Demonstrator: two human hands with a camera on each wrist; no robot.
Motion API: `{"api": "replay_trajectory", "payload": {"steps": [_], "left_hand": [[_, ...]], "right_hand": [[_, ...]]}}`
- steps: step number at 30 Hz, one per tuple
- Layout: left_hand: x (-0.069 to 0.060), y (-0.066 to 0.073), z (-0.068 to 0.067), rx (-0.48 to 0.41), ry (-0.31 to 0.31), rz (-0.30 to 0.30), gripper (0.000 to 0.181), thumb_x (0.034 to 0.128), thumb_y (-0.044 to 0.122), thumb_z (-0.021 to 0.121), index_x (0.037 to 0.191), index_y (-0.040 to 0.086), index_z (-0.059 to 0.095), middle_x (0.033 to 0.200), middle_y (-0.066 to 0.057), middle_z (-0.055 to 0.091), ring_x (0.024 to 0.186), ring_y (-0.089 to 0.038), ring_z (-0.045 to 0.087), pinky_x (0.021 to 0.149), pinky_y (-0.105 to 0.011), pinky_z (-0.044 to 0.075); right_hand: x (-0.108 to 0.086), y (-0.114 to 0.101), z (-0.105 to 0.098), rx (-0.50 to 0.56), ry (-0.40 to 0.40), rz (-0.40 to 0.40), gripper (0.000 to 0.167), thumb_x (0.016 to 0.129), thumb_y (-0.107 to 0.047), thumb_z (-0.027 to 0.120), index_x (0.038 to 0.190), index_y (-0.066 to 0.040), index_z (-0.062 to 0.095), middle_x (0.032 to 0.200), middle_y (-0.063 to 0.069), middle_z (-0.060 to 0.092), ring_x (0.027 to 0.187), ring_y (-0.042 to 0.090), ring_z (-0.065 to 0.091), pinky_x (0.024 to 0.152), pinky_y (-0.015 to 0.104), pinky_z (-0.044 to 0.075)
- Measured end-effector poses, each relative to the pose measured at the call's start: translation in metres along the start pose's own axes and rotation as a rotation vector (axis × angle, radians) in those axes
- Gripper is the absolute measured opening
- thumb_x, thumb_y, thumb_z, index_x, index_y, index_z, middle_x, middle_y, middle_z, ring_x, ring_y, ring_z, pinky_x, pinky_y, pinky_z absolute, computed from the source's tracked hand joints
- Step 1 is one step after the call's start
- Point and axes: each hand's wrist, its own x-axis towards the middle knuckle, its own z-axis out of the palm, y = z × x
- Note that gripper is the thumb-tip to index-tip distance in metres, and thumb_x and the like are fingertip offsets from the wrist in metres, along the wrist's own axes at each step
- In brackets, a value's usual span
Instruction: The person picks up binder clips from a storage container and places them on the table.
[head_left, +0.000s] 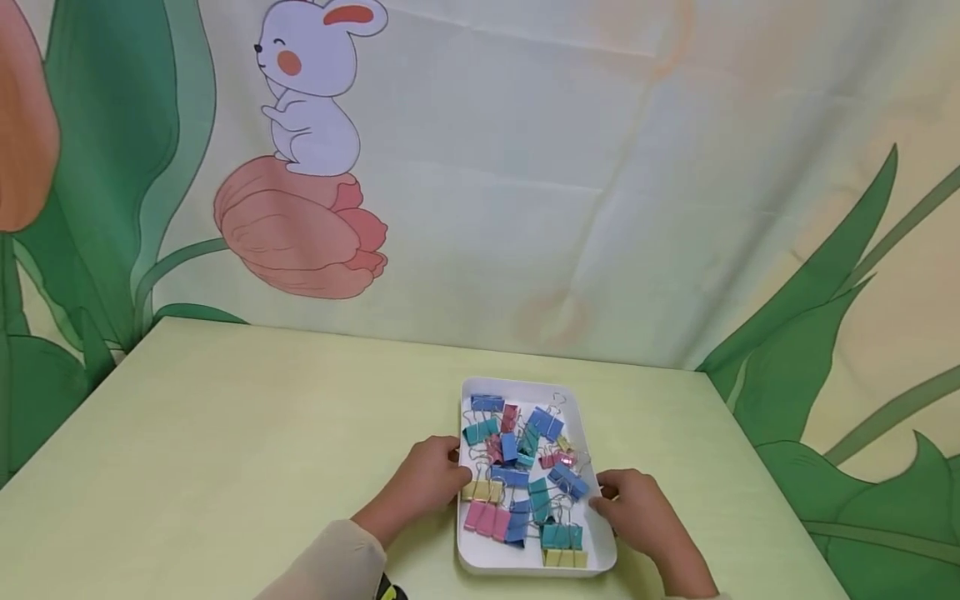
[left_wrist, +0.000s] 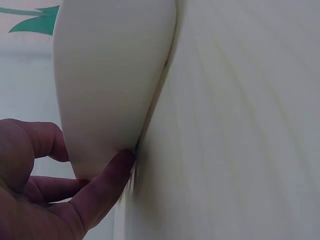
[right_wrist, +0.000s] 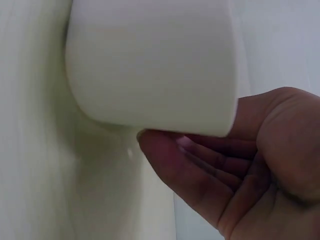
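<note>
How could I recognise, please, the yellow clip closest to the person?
Look from the pale green table to the white tray between the left hand and the right hand. At the tray's near end, find the yellow clip beside a teal clip. Its yellow colour separates it from that neighbour, and no clip lies nearer the person.

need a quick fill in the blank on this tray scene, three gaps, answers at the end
1. The left grip and right grip hold opposite long sides of a tray coloured ____.
2. In the head view, the binder clip closest to the tray's near edge is ____.
3. The rabbit on the backdrop faces ____ in the head view.

Missing words: white; yellow; left.
</note>
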Motion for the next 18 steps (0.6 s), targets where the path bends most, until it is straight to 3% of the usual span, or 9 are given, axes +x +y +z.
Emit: {"api": "replay_trajectory", "payload": {"steps": [10,18], "left_hand": [[-0.022,-0.019,-0.034,0.009,0.019,-0.045,0.044,0.0844,0.009,0.063,0.125,-0.007,0.057,0.103,-0.011,0.066,0.083,-0.016,0.060,0.066,-0.027,0.055],[-0.036,-0.036,-0.063,0.055,0.012,-0.105,0.044,0.0860,0.008,0.062,0.128,-0.006,0.056,0.107,-0.011,0.067,0.087,-0.017,0.062,0.068,-0.030,0.057]], "right_hand": [[-0.007,-0.026,0.025,0.129,-0.046,-0.112,0.034,0.087,-0.010,0.068,0.118,0.003,0.065,0.089,0.007,0.068,0.069,0.014,0.061,0.057,0.028,0.054],[-0.009,-0.052,0.043,0.215,-0.128,-0.125,0.044,0.088,-0.014,0.067,0.130,-0.002,0.059,0.109,0.011,0.066,0.074,0.016,0.062,0.062,0.029,0.058]]}}
